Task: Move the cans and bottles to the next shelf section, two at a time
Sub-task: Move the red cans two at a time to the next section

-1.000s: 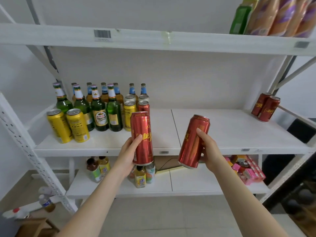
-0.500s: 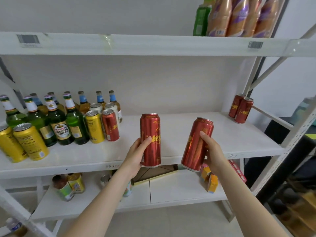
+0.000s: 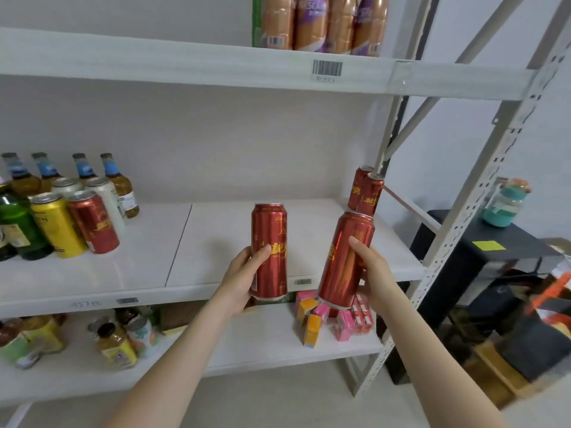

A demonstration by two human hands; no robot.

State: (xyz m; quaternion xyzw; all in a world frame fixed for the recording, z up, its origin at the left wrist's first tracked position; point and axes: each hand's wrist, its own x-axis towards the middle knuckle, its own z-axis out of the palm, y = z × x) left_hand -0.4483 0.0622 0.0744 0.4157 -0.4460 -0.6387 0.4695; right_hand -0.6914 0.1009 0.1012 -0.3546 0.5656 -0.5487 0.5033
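My left hand grips a tall red can upright in front of the middle shelf. A second red can, tilted slightly left at its base, is held by my right hand. Both cans hang in the air just before the shelf's front edge, over its right section. Two red cans stand at the back right corner of that section. On the left section stand a red can, a yellow can, silver cans and several green and amber bottles.
An upper shelf carries brown and purple bottles. The lower shelf holds jars and pink and orange cartons. A perforated upright bounds the shelf at right, with a black cabinet and clutter beyond.
The view has swung right: the bottle group slid to the left edge and the right section came to the centre. Both hands carried their red cans rightward with it.
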